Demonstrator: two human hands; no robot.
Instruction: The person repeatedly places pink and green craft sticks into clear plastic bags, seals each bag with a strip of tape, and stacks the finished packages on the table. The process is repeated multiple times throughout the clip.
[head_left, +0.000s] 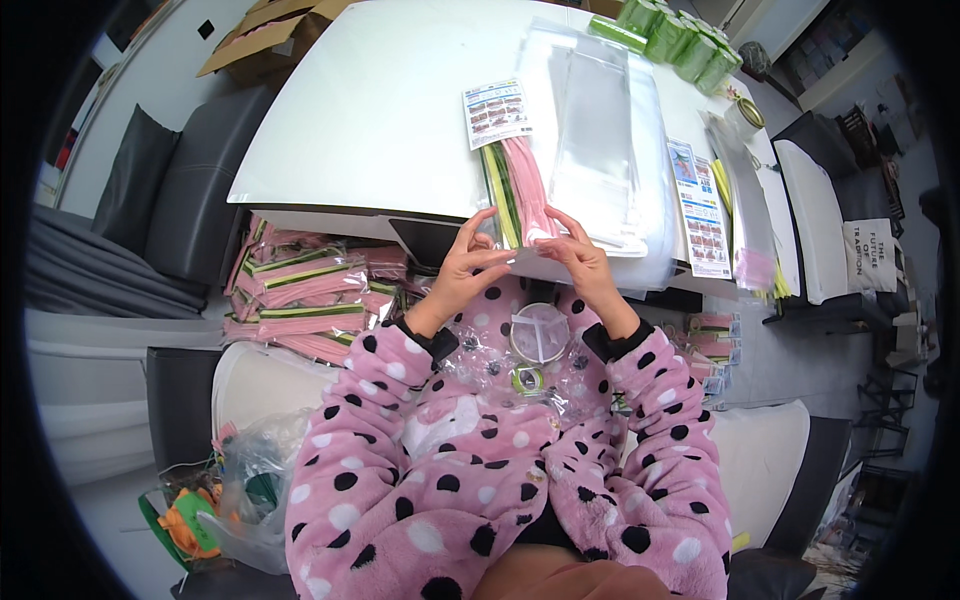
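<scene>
A clear plastic bag holding pink, green and yellow fuzzy strips (525, 180) lies at the table's near edge, with a printed instruction card (496, 114) at its far end. My left hand (471, 268) is at the bag's near left corner, thumb and fingertips close to the plastic. My right hand (579, 259) pinches the near right end of the bag. Flat clear plastic sleeves (592, 112) lie stacked just right of it. On my lap rest a round clear divided container (539, 333) and a green-rimmed roll (527, 380).
Filled bags of strips (307, 292) are piled below the table at left. More printed cards (701, 210) and long plastic sleeves (739, 187) lie on the right. Green-wrapped rolls (671, 41) stand at the far right corner of the white table (360, 112); a cardboard box (270, 37) is beyond the left side.
</scene>
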